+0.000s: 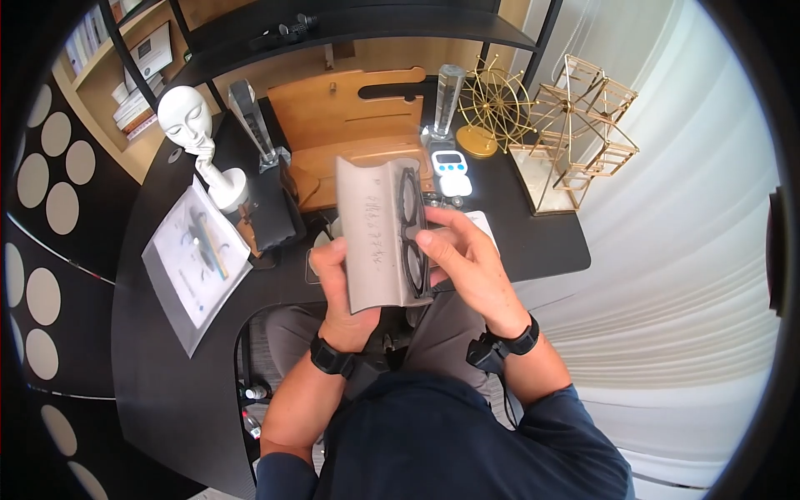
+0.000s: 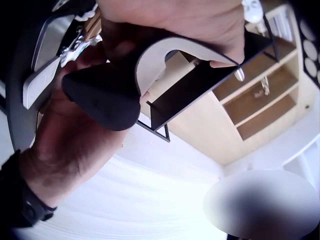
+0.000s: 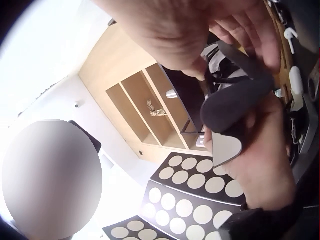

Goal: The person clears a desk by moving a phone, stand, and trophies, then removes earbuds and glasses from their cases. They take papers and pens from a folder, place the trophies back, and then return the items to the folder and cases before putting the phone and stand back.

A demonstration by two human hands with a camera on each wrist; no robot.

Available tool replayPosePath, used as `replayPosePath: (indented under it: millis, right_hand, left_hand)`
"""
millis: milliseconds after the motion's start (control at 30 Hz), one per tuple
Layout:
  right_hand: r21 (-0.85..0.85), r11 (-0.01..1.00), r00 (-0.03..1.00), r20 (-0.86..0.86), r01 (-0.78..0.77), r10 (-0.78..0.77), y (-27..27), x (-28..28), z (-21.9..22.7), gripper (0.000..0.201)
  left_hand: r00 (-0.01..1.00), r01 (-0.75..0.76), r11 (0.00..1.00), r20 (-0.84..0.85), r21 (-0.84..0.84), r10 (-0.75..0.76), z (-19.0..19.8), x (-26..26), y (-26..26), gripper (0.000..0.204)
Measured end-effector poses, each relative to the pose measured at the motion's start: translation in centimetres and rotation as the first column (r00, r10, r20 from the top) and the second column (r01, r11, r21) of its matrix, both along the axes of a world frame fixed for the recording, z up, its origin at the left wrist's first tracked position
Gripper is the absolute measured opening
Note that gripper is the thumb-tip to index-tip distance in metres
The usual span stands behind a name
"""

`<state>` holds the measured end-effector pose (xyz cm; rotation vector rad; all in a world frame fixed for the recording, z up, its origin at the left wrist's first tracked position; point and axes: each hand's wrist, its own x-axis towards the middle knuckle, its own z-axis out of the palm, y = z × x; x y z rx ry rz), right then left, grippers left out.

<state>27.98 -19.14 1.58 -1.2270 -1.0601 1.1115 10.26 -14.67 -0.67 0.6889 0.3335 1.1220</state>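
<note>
A glasses case, grey inside and dark outside, is spread open above the person's lap. Black-framed glasses lie folded along its right side. My left hand grips the case from the left and below, its thumb over the left edge. From the right, my right hand pinches the glasses near the bridge with its thumb; its other fingers reach behind the case's right edge. In the right wrist view, the case's dark end flap covers part of the glasses. Small handwriting-like marks run along the grey lining.
A black desk curves around the person. On it are a sheet in a plastic sleeve, a white face sculpture, a wooden stand, a white timer, a gold wheel ornament and a Ferris wheel model.
</note>
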Motion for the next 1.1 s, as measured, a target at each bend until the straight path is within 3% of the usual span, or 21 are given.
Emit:
replayPosePath:
  millis: [33, 100, 233, 367, 433, 567, 667, 700, 800, 833, 933, 967, 1067, 1100]
  right_hand:
    - [-0.062, 0.997, 0.997, -0.061, -0.045, 0.041, 0.0, 0.1, 0.1, 0.066]
    - [-0.026, 0.999, 1.0, 0.016, 0.018, -0.018, 0.1, 0.1, -0.7, 0.066]
    - [0.087, 0.992, 0.987, 0.123, 0.088, -0.098, 0.2, -0.3, -1.2, 0.057]
    - [0.208, 0.972, 0.979, 0.143, 0.114, -0.145, 0.4, -1.0, -1.5, 0.041]
    - [0.209, 0.971, 0.969, 0.191, 0.114, -0.155, 0.2, -1.1, -0.9, 0.039]
    - [0.189, 0.981, 0.961, 0.262, 0.04, -0.09, -0.5, -1.6, -0.4, 0.049]
    - [0.196, 0.979, 0.926, 0.377, -0.058, -0.02, -0.9, -2.3, 0.7, 0.07]
    - [0.264, 0.963, 0.914, 0.403, -0.058, -0.056, -0.4, -2.6, 0.3, 0.081]
    - [0.35, 0.936, 0.839, 0.521, -0.042, -0.157, -1.0, -2.8, 2.7, 0.081]
    - [0.295, 0.954, 0.835, 0.537, -0.054, -0.119, -1.2, -2.9, 3.9, 0.08]
    - [0.548, 0.823, 0.7, 0.647, -0.152, -0.302, 0.5, -2.7, 4.7, 0.074]
    - [0.591, 0.784, 0.65, 0.674, -0.189, -0.351, 1.4, -2.6, 5.1, 0.071]
    - [0.66, 0.687, 0.512, 0.721, -0.304, -0.467, 4.0, -2.3, 6.2, 0.066]
    - [0.684, 0.657, 0.517, 0.705, -0.317, -0.486, 4.8, -2.4, 6.6, 0.065]
  left_hand:
    - [0.995, 0.001, 0.999, -0.105, 0.038, 0.002, 0.9, 0.0, -0.2, 0.066]
    - [0.957, 0.005, 0.991, -0.287, 0.135, 0.034, 2.5, 0.0, -0.3, 0.064]
    - [0.853, 0.095, 0.973, -0.52, 0.21, 0.029, 1.6, 0.0, 1.1, 0.058]
    - [0.837, 0.091, 0.939, -0.536, 0.331, 0.107, 0.5, 1.0, 1.4, 0.054]
    - [0.833, 0.1, 0.96, -0.549, 0.263, 0.064, 1.0, 0.8, 1.6, 0.047]
    - [0.794, -0.013, 0.972, -0.589, 0.233, 0.151, 1.8, 1.0, 1.3, 0.032]
    - [0.836, 0.08, 0.981, -0.548, 0.178, 0.031, 2.8, 0.3, 1.8, 0.036]
    - [0.829, 0.043, 0.97, -0.551, 0.239, 0.1, 3.8, 0.3, 1.6, 0.04]
    - [0.809, 0.033, 0.976, -0.579, 0.214, 0.1, 5.7, 0.0, 3.1, 0.04]
    - [0.774, 0.096, 0.959, -0.626, 0.265, 0.096, 7.1, -0.5, 3.1, 0.041]
    - [0.732, 0.159, 0.949, -0.677, 0.274, 0.073, 10.5, -0.8, 4.6, 0.043]
    - [0.744, 0.204, 0.954, -0.669, 0.219, -0.006, 11.2, -0.9, 5.6, 0.046]
    - [0.688, 0.228, 0.943, -0.725, 0.242, 0.02, 12.0, -1.1, 8.7, 0.045]
    - [0.739, 0.208, 0.963, -0.672, 0.172, -0.04, 13.2, -0.9, 8.5, 0.043]
